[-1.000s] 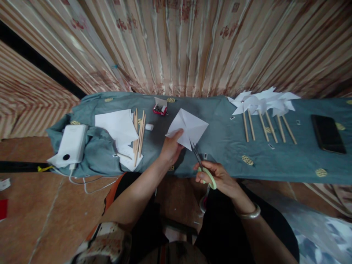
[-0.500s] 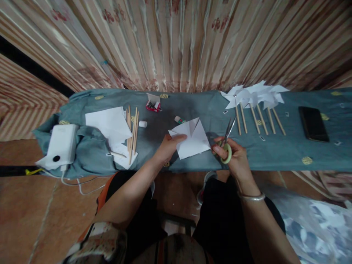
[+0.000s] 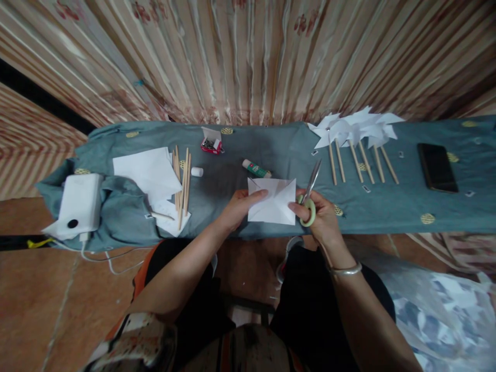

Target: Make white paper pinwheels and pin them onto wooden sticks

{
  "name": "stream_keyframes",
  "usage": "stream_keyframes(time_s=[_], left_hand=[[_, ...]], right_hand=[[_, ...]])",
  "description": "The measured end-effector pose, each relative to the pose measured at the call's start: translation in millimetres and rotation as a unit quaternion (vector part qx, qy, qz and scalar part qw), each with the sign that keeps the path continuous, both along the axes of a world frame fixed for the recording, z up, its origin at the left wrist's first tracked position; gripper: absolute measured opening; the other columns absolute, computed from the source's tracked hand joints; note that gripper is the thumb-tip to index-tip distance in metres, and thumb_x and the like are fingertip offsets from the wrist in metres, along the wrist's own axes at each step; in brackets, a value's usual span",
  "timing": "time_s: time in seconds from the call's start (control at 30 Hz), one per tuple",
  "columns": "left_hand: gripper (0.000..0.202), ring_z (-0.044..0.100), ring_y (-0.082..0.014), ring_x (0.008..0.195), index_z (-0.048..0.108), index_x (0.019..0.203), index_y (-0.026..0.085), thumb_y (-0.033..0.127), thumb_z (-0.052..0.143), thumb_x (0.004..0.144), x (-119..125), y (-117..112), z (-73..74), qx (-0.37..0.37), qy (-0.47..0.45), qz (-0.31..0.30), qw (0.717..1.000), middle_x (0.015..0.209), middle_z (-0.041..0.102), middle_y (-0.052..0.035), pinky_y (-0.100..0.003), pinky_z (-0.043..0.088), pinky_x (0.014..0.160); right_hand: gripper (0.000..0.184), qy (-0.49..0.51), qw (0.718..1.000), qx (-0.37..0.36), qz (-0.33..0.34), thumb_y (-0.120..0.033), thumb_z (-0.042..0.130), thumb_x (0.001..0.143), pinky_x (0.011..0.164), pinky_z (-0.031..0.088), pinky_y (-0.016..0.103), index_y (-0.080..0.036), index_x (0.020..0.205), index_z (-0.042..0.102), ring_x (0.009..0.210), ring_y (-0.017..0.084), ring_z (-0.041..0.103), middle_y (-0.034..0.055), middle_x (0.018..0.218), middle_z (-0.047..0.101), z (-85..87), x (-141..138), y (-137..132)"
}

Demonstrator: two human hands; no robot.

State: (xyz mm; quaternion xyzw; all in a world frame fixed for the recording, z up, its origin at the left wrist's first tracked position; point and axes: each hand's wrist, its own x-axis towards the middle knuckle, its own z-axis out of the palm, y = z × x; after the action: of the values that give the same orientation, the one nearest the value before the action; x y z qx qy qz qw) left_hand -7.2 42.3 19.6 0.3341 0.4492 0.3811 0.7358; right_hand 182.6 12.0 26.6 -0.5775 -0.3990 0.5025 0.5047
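A square of white paper [image 3: 272, 209] with crease or cut lines running in from its corners is held above the cloth near the front edge. My left hand [image 3: 239, 207] pinches its left side, thumb on top. My right hand [image 3: 320, 214] keeps a pair of scissors [image 3: 309, 199] with pale green handles hooked in its fingers, blades pointing up and away. The right thumb also presses on the paper's right edge. Just beyond the paper lies a green and white glue stick [image 3: 256, 168].
Finished paper pinwheels [image 3: 354, 129] on sticks lie at the right, beside a black phone [image 3: 437, 168]. Leftward are a red box of pins [image 3: 212, 142], a white cap [image 3: 197, 171], wooden sticks [image 3: 187, 181], paper sheets [image 3: 145, 168] and a white power bank [image 3: 80, 201]. A plastic bag [image 3: 445, 315] sits on the floor.
The paper has turned square to me, and my right thumb has come onto its right edge, scissors still in hand. The glue stick, partly covered before, now shows fully.
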Motion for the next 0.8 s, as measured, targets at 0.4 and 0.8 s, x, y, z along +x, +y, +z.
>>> stream_keyframes(time_s=[0.4, 0.8], left_hand=[[0.046, 0.066, -0.0222, 0.09, 0.073, 0.091, 0.014, 0.037, 0.087, 0.055, 18, -14, -5.2, 0.019, -0.068, 0.048, 0.996, 0.092, 0.074, -0.008, -0.036, 0.05, 0.087], [0.028, 0.067, -0.0209, 0.079, 0.072, 0.079, 0.017, 0.024, 0.083, 0.055, 10, 11, -15.1, 0.093, 0.021, 0.23, 0.969, 0.082, 0.074, -0.0039, -0.033, 0.051, 0.078]], right_hand=[[0.039, 0.014, 0.996, 0.027, -0.08, -0.04, 0.085, 0.055, 0.055, 0.04, 0.023, -0.022, 0.082, 0.063, 0.056, 0.009, 0.047, -0.0075, 0.065, 0.057, -13.0, -11, 3], [0.047, 0.037, 0.977, -0.063, 0.202, -0.061, 0.074, 0.071, 0.05, 0.043, 0.023, -0.019, 0.09, 0.067, 0.062, 0.015, 0.062, 0.0019, 0.069, 0.068, -2.3, -10, -13]])
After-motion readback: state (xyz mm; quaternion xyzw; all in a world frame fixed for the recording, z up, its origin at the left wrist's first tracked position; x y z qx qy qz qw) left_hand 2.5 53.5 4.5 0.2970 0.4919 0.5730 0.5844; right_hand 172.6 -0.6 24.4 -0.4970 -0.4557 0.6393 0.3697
